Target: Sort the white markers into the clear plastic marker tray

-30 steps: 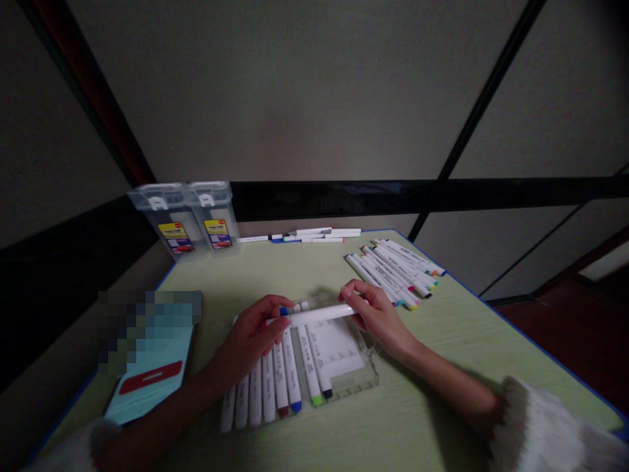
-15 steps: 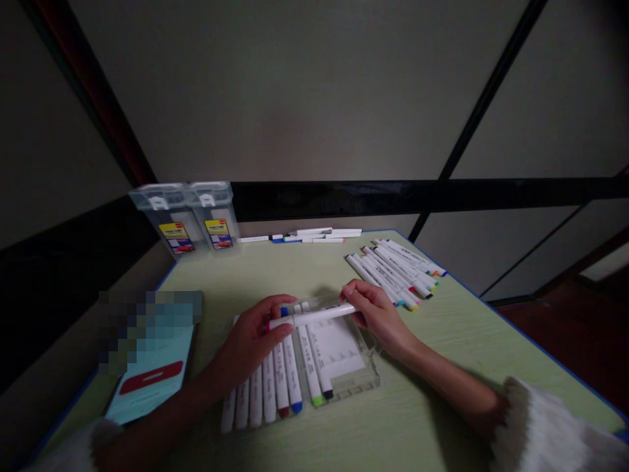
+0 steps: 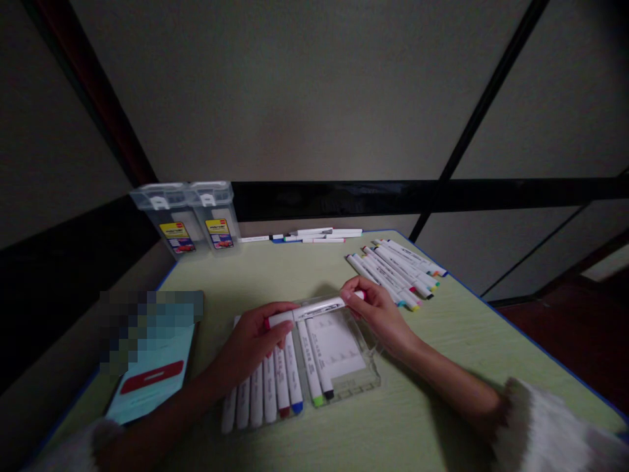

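A white marker (image 3: 322, 308) with pinkish-red ends is held nearly level between my two hands. My left hand (image 3: 255, 334) pinches its left end, and my right hand (image 3: 376, 311) grips it near the right end. Dark print shows along its barrel. Below it lies a clear plastic tray (image 3: 372, 377) with a row of white markers (image 3: 269, 390) in its left part. Two more markers, one tipped green (image 3: 310, 367) and one tipped black (image 3: 322, 360), lie right of its divider. A white printed sheet (image 3: 344, 347) shows in the tray's right part. My left hand hides some marker tops.
Loose white markers (image 3: 393, 272) with coloured ends are spread at the right of the table. Several more (image 3: 319, 236) lie along the back edge. Two clear lidded cases (image 3: 199, 219) stand back left. A phone (image 3: 157, 367) with a lit screen sits at the left.
The marker has turned in my fingers, so its dark print now faces me. Its right end now shows past my right fingers and sits slightly higher. The tray has not moved.
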`<action>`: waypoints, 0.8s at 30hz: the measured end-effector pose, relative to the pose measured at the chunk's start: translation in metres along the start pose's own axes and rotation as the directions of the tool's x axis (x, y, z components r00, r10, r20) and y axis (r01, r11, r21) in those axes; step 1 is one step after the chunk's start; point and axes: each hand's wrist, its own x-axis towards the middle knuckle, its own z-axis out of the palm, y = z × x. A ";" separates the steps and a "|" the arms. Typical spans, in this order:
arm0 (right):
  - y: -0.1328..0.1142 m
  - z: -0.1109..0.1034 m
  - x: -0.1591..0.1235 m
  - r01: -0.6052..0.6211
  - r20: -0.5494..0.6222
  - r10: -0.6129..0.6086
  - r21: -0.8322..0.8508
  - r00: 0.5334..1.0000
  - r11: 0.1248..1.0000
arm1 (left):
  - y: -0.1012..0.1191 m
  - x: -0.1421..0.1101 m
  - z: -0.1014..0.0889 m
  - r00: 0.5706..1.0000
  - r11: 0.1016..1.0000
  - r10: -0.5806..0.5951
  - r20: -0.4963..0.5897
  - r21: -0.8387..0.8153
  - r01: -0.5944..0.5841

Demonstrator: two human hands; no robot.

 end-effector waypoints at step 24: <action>-0.003 0.000 0.000 -0.072 0.046 0.067 0.125 0.997 0.990 | -0.002 -0.001 0.000 1.000 0.983 0.019 -0.018 -0.180 -0.022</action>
